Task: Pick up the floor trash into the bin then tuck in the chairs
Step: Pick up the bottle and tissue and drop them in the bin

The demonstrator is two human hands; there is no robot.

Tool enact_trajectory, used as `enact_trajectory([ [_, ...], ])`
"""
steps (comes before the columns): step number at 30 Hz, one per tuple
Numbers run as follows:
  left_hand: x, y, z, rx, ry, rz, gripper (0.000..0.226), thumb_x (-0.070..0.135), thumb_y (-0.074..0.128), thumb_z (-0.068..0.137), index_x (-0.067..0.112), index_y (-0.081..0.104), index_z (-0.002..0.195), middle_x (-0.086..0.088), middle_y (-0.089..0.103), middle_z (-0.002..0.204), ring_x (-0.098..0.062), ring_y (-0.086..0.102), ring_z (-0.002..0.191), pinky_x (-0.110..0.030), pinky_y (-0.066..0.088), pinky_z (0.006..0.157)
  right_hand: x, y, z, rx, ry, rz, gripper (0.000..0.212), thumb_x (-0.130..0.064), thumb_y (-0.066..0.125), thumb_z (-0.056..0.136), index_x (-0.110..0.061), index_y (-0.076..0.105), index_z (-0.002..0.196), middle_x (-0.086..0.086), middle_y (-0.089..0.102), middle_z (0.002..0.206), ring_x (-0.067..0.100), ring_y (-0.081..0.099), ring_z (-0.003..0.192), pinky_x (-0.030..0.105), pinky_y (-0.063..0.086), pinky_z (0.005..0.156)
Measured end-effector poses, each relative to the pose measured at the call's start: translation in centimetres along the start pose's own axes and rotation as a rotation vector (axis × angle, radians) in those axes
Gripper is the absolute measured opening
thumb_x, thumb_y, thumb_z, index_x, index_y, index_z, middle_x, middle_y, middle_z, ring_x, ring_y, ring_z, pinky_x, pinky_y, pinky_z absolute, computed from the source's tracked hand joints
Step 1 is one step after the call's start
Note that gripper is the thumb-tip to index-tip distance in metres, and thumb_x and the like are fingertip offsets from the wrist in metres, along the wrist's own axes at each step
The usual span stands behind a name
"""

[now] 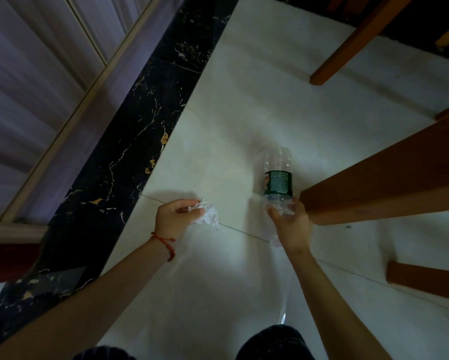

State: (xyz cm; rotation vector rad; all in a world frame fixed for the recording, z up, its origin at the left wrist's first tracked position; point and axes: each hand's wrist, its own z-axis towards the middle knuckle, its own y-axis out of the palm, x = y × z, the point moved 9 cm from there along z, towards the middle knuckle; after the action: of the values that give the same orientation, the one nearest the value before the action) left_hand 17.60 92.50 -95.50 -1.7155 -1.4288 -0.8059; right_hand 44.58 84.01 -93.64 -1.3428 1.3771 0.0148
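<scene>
The clear plastic bottle with a dark green label [278,178] lies on its side on the pale glossy floor tiles [244,105], and everything else is placed from it; the right hand [292,224] covers its near end, fingers curled around the transparent body just below the label, so the grip is closed on the bottle, though whether the bottle is lifted off the tile cannot be told; to the left of the bottle, apart from it, the left hand [178,216] pinches a crumpled white paper ball [209,215] between thumb and bent fingers, a red string bracelet [165,244] circling that wrist; immediately right of the bottle stands a thick brown wooden chair leg [379,180], close beside the right hand; far left of the bottle a black marble border strip with gold veins [130,141] runs along the floor.
</scene>
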Motion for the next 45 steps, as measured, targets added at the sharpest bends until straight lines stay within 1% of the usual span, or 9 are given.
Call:
enact_trajectory([
  [3,0.2,-0.1,-0.3,0.010,-0.005,-0.015,0.030,-0.011,0.067,0.072,-0.004,0.064,0.101,0.016,0.056,0.041,0.007,0.052,0.042,-0.006,0.044,0.045,0.1,0.2,0.0,-0.069,0.062,0.188,0.054,-0.025,0.072,0.077,-0.007,0.054,0.124,0.011,0.064,0.113,0.018,0.062,0.089,0.030,0.051,0.076],
  [7,1.2,-1.2,-1.1,0.041,-0.015,-0.016,0.026,-0.008,0.070,0.070,-0.003,0.067,0.095,0.000,0.049,0.061,0.000,0.050,0.051,-0.007,0.046,0.048,-0.3,0.6,-1.4,-0.224,0.171,0.427,0.058,-0.021,0.071,0.077,-0.006,0.049,0.129,0.011,0.064,0.112,0.024,0.065,0.096,0.043,0.053,0.088],
  [11,2.8,-3.1,-3.5,0.068,-0.055,-0.069,0.022,-0.007,0.070,0.070,0.004,0.069,0.089,-0.004,0.053,0.067,-0.013,0.051,0.064,-0.009,0.048,0.050,-2.1,-0.8,-4.4,-0.300,0.214,0.558,0.048,-0.013,0.068,0.079,-0.008,0.052,0.124,0.014,0.065,0.107,0.030,0.064,0.097,0.039,0.054,0.084],
  [17,6.7,-6.0,-8.0,0.128,-0.107,-0.134,0.024,-0.006,0.069,0.072,-0.002,0.067,0.095,-0.008,0.060,0.076,-0.012,0.057,0.065,-0.010,0.047,0.049,-5.6,-4.4,-8.7,-0.339,0.250,0.602,0.048,-0.011,0.067,0.080,-0.004,0.051,0.124,0.011,0.067,0.097,0.027,0.066,0.088,0.031,0.057,0.077],
  [24,15.3,-9.0,-14.0,0.151,-0.100,-0.139,0.020,0.000,0.070,0.073,0.020,0.067,0.077,-0.001,0.063,0.075,-0.012,0.058,0.071,-0.011,0.052,0.056,-12.8,-10.0,-13.3,-0.365,0.236,0.610,0.048,-0.012,0.065,0.081,-0.002,0.050,0.126,0.012,0.067,0.101,0.034,0.065,0.096,0.032,0.057,0.078],
  [30,23.2,-11.5,-20.4,0.144,-0.104,-0.123,0.019,0.002,0.068,0.076,0.008,0.068,0.094,-0.001,0.066,0.079,-0.011,0.062,0.072,-0.012,0.052,0.058,-19.9,-16.2,-18.1,-0.374,0.205,0.570,0.038,-0.014,0.065,0.082,-0.006,0.058,0.119,0.011,0.069,0.098,0.029,0.067,0.092,0.037,0.056,0.080],
  [34,29.5,-14.0,-25.1,0.200,-0.084,-0.164,0.023,0.000,0.066,0.077,0.008,0.065,0.099,0.007,0.067,0.065,0.001,0.063,0.057,-0.008,0.048,0.052,-24.9,-21.5,-21.3,-0.334,0.169,0.541,0.019,-0.018,0.067,0.081,-0.016,0.064,0.100,0.007,0.070,0.093,0.027,0.068,0.088,0.038,0.055,0.080],
  [37,34.3,-15.8,-28.6,0.227,-0.069,-0.216,0.024,0.000,0.066,0.077,0.008,0.065,0.099,0.014,0.068,0.055,0.001,0.064,0.057,-0.010,0.050,0.054,-29.0,-25.2,-24.0,-0.343,0.152,0.541,0.021,-0.021,0.066,0.081,-0.016,0.064,0.102,0.005,0.070,0.096,0.025,0.068,0.090,0.035,0.056,0.079],
  [45,46.0,-17.4,-37.1,0.248,-0.004,-0.194,0.027,0.004,0.069,0.076,0.006,0.066,0.103,0.002,0.066,0.076,-0.008,0.063,0.067,-0.012,0.052,0.057,-39.1,-33.3,-31.1,-0.391,0.115,0.601,0.026,-0.019,0.064,0.082,-0.015,0.062,0.108,0.010,0.068,0.099,0.026,0.067,0.091,0.033,0.056,0.079],
])
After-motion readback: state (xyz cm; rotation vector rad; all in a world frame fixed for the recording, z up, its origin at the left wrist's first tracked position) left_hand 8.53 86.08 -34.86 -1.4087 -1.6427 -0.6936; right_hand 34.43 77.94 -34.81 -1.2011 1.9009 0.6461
